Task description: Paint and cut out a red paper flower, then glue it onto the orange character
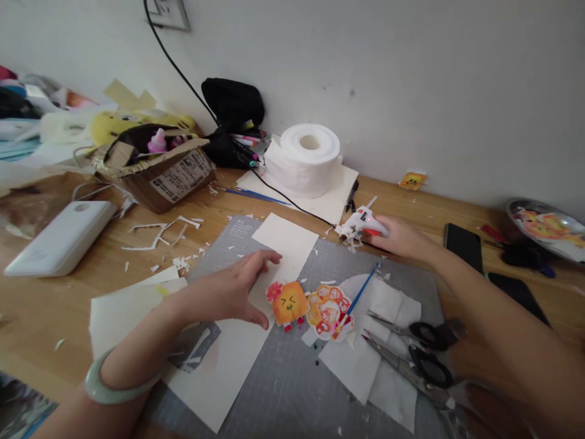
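Note:
My right hand (pixel 397 236) is wrapped round a white glue gun (pixel 361 224) near the back edge of the grey cutting mat (pixel 292 378). With thumb and fingers apart and nothing between them, my left hand (pixel 235 286) hovers over a cut white paper strip (pixel 228 366). Just right of its thumb lies an orange square character cutout (pixel 289 303) with a red flower. A round orange and red patterned cutout (pixel 328 311) touches or nearly touches it. A blue brush (pixel 361 294) lies across the round cutout.
Two pairs of scissors (pixel 429 366) lie at the lower right beside folded tissue (pixel 354 366). Behind stand a paper roll (pixel 304 161) and a cardboard box (pixel 169 177). A power bank (pixel 61 238) lies left; a phone (pixel 462 247) and metal bowl (pixel 548 228) are right.

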`<state>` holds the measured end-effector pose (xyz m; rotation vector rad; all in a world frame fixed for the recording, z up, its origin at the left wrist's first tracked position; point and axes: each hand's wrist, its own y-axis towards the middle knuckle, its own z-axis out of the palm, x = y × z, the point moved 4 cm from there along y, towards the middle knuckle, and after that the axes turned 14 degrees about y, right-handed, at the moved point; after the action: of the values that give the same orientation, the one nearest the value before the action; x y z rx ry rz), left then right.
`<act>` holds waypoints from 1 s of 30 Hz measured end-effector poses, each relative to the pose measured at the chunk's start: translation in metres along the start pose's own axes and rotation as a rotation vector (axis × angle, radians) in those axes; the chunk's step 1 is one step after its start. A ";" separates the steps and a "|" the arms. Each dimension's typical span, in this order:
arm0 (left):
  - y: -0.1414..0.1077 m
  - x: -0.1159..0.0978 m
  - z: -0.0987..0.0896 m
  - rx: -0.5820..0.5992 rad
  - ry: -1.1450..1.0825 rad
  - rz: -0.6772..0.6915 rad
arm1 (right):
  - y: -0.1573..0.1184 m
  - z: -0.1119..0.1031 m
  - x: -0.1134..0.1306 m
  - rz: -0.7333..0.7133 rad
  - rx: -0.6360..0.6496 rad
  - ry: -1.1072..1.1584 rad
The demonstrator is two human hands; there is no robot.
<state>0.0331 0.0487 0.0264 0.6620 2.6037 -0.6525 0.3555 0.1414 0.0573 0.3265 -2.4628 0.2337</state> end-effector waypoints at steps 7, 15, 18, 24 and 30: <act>0.004 -0.012 0.007 -0.083 -0.031 0.147 | 0.021 0.003 -0.032 0.178 -0.187 -0.021; 0.008 -0.014 0.012 -0.087 -0.035 0.110 | 0.015 0.002 -0.029 0.217 -0.221 -0.060; 0.008 -0.018 0.012 -0.110 -0.033 0.138 | 0.015 0.001 -0.029 0.225 -0.227 -0.056; 0.007 -0.020 0.013 -0.148 -0.007 0.207 | 0.003 -0.004 -0.014 0.131 -0.469 -0.098; 0.005 -0.023 0.012 -0.173 0.014 0.214 | -0.035 0.012 0.051 -0.382 -0.464 0.056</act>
<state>0.0569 0.0384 0.0253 0.8753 2.5187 -0.3535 0.3200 0.0966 0.0822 0.5622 -2.2582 -0.4753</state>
